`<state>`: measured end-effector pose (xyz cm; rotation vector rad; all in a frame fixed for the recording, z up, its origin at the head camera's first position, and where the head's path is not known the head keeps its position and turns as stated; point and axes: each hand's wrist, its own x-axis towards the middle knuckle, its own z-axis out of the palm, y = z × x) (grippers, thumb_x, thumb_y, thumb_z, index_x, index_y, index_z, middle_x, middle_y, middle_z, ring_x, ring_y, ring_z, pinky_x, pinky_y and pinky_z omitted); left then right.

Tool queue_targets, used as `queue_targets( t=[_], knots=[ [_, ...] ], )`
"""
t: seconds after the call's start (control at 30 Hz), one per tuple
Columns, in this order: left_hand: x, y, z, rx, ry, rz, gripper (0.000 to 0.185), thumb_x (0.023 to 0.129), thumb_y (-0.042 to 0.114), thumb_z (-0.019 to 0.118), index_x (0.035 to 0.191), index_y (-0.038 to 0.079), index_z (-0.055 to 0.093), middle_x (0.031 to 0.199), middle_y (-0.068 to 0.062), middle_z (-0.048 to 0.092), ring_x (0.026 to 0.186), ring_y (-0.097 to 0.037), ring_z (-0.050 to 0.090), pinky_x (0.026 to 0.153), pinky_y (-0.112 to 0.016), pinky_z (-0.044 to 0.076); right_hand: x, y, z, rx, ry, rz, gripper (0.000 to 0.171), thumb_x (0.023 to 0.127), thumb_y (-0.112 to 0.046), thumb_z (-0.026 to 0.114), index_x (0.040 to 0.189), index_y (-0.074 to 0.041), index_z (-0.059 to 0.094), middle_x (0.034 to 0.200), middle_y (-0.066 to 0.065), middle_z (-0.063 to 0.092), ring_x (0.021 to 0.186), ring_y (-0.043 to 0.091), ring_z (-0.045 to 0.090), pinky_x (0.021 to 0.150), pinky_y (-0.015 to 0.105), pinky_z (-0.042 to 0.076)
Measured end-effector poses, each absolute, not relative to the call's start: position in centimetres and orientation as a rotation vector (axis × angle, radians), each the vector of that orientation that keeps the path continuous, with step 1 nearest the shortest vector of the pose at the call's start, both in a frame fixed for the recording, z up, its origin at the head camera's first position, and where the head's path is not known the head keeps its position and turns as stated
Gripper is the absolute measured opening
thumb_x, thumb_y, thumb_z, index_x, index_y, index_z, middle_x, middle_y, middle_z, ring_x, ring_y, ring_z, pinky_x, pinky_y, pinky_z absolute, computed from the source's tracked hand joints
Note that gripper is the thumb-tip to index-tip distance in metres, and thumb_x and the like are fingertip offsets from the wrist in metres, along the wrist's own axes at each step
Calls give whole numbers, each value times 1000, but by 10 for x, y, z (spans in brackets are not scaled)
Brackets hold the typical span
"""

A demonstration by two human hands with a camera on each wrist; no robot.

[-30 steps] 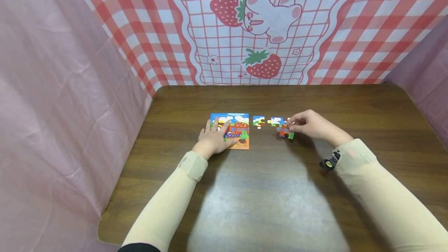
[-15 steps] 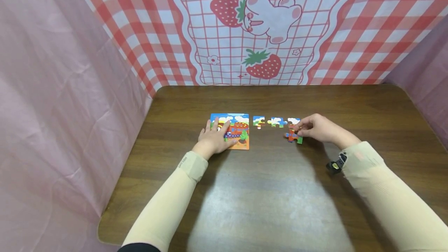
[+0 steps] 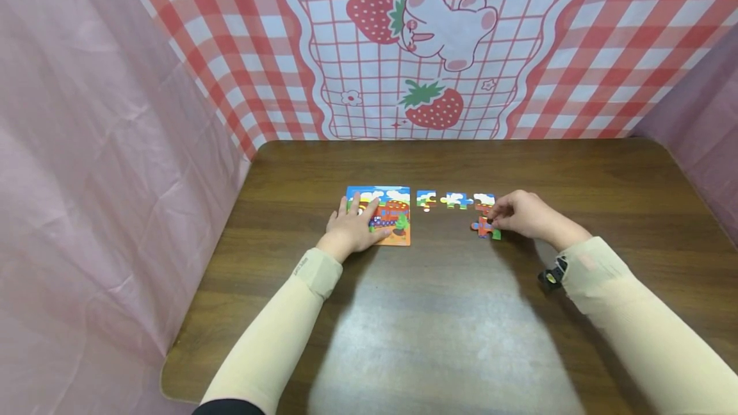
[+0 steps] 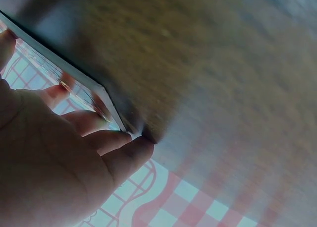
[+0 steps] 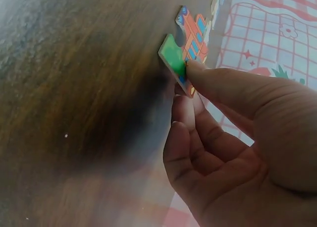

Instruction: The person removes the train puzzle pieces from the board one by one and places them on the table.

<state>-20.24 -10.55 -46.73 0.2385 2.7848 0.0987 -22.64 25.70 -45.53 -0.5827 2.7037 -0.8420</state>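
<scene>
My left hand [image 3: 348,230] lies with fingers spread on a small picture board [image 3: 398,197] showing a red vehicle under a blue sky. In the left wrist view its fingertips touch the board's edge [image 4: 81,78]. The right hand [image 3: 527,215] pinches a jigsaw puzzle piece [image 3: 483,228], printed red, blue and green, between thumb and fingers. The right wrist view shows this puzzle piece [image 5: 173,57] with its green corner by the thumb. Just beyond it is a top-right puzzle piece [image 3: 485,199] with a white cloud, partly hidden by the fingers; whether the two interlock I cannot tell.
Two more puzzle pieces lie in a row between board and right hand: a left one [image 3: 425,197] and a middle one [image 3: 457,200]. A red-and-white strawberry cloth [image 3: 438,107] hangs behind the brown wooden table [image 3: 438,325]. Pink curtains [image 3: 86,178] flank it.
The right hand has moved right and slightly nearer with its puzzle piece, which now sits below the rightmost cloud piece, turned straighter. My left hand has stayed on the board.
</scene>
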Motion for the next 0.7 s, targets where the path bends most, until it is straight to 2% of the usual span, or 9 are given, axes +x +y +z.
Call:
queue_targets(
  t=[0.23, 0.4, 0.6, 0.7],
  knots=[
    [-203, -105, -467, 238, 2774, 105, 83, 76, 79, 27, 145, 38, 5, 150, -10, 0, 133, -37, -1, 100, -55, 17, -227, 257, -461, -598, 2738, -866, 17, 71, -14, 78, 85, -9, 70, 72, -5, 64, 67, 14, 57, 62, 32, 44],
    [-203, -105, -468, 240, 2773, 102, 83, 75, 79, 26, 145, 39, 5, 150, -10, 0, 133, -37, -2, 100, -55, 16, -226, 259, -463, -572, 2758, -850, 20, 70, -18, 79, 85, -10, 70, 72, -5, 62, 68, 14, 56, 62, 33, 44],
    [-203, -105, -468, 243, 2779, 98, 83, 76, 79, 26, 145, 39, 5, 150, -10, 0, 133, -37, -1, 100, -54, 17, -222, 260, -458, -561, 2761, -795, 34, 64, -27, 83, 88, -9, 68, 76, 1, 60, 70, 16, 53, 64, 34, 42],
    [-202, -105, -467, 236, 2782, 88, 82, 76, 78, 27, 145, 39, 5, 150, -9, 0, 133, -37, -1, 100, -54, 17, -221, 259, -455, -574, 2752, -746, 39, 60, -26, 85, 89, -7, 67, 77, 3, 58, 70, 16, 51, 65, 34, 41]
  ],
)
